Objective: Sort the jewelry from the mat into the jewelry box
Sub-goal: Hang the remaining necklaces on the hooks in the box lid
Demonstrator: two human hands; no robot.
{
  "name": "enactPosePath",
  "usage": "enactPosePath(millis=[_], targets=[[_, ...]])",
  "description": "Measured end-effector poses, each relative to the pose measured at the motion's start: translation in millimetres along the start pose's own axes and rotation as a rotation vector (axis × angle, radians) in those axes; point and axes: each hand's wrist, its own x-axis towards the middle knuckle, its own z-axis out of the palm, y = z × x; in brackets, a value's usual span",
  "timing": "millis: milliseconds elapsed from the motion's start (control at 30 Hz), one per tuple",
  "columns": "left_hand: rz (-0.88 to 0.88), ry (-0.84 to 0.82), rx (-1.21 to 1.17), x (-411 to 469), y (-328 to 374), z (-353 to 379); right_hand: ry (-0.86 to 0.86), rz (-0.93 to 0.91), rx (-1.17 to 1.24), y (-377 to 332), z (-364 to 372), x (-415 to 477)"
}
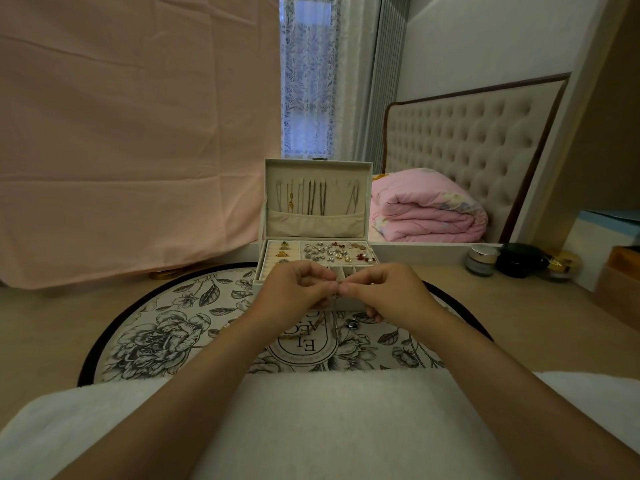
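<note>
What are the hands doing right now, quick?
Left hand: closed, pinching a thin chain.
Right hand: closed, pinching the same chain.

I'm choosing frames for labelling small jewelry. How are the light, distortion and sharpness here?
Head view: dim, warm light, the window brightest; wide-angle bend curves the mat rim and slants the headboard; earrings in the box read fairly clearly; the chain pinched by the left hand and right hand is thin and barely legible; no strong glare.

Left grip (294, 294), right grip (389, 292) pinch close together
</note>
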Motion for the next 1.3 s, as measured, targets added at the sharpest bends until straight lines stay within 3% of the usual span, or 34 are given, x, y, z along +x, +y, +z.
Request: enactPosePath(millis=[367, 633, 767, 967, 1067, 1133, 1233, 1300], targets=[[0.072, -0.087, 0.055, 0.8, -2.1, -3.9, -0.083, 0.060, 0.122, 6.3, 0.1, 2.0], [0.239, -0.180, 0.404, 5.8, -0.1, -14.6, -0.311, 0.090, 0.077, 10.3, -4.5, 0.3], [0.211, -0.218, 0.377, 6.3, -5.1, -17.8, -0.228, 0.168, 0.342, 14.9, -1.7, 4.9], [0.173, -0.271, 0.334, -2.0, 2.5, -26.1, -0.250, 0.246, 0.524, 14.6, 13.3, 5.4], [0.087, -0.360, 0.364, -11.6, 4.0, -37.0, -0.262, 0.220, 0.656, 11.2, 19.1, 5.4], [-0.027, -0.360, 0.254, -16.2, 0.0, -45.1, -0.254, 0.226, 0.761, 9.5, 23.1, 7.3], [-0.097, -0.253, 0.084, -20.6, -5.8, -50.7, -0.285, 0.224, 0.673, 5.7, 30.3, 6.7], [-0.048, -0.236, 0.162, -22.2, -9.6, -51.4, -0.322, 0.216, 0.507, 2.0, 36.6, 5.2]])
